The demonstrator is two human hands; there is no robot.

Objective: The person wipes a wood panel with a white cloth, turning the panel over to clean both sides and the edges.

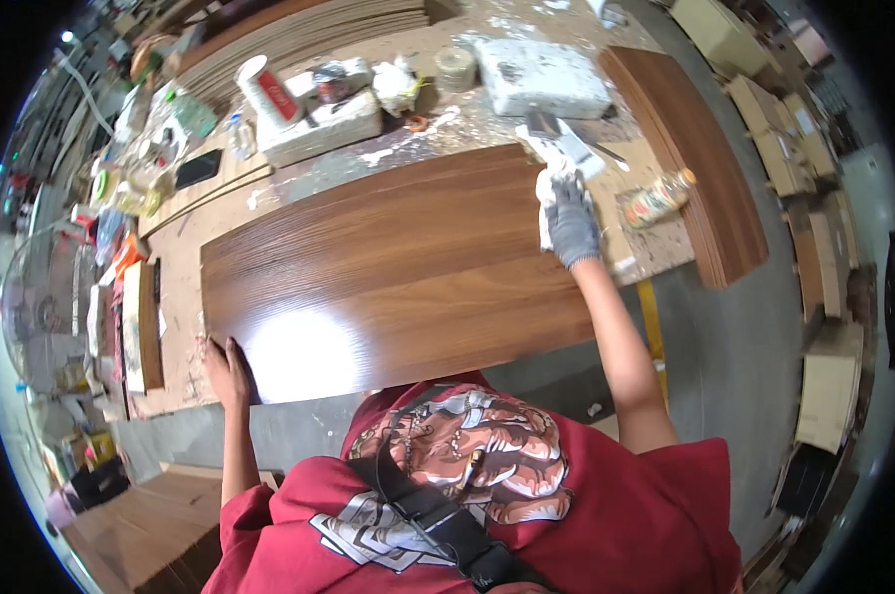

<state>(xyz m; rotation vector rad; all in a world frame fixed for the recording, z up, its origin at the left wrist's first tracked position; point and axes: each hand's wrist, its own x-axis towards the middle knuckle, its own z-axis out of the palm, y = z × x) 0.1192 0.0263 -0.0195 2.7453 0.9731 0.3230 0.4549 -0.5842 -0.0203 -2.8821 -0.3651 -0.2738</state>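
Table (182, 322): tan top, white-stained toward the far side. Wood-grain board (398, 252) lies across the middle, overlapping the near edge. Right edge: stack of brown panels (687, 158), projecting past the near right corner. Bottle (655, 201), orange cap, on its side just left of the stack. Far side, right to left: white slab (551, 84), pale roll (455, 69), white block (324, 132). Dark phone (198, 169) toward the left edge.

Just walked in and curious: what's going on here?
A person in a red printed T-shirt is at a stained wooden workbench where a brown wood-grain panel lies flat. Their grey-gloved right hand covers a crumpled white cloth at the panel's right edge; the bare left hand is at its left edge.
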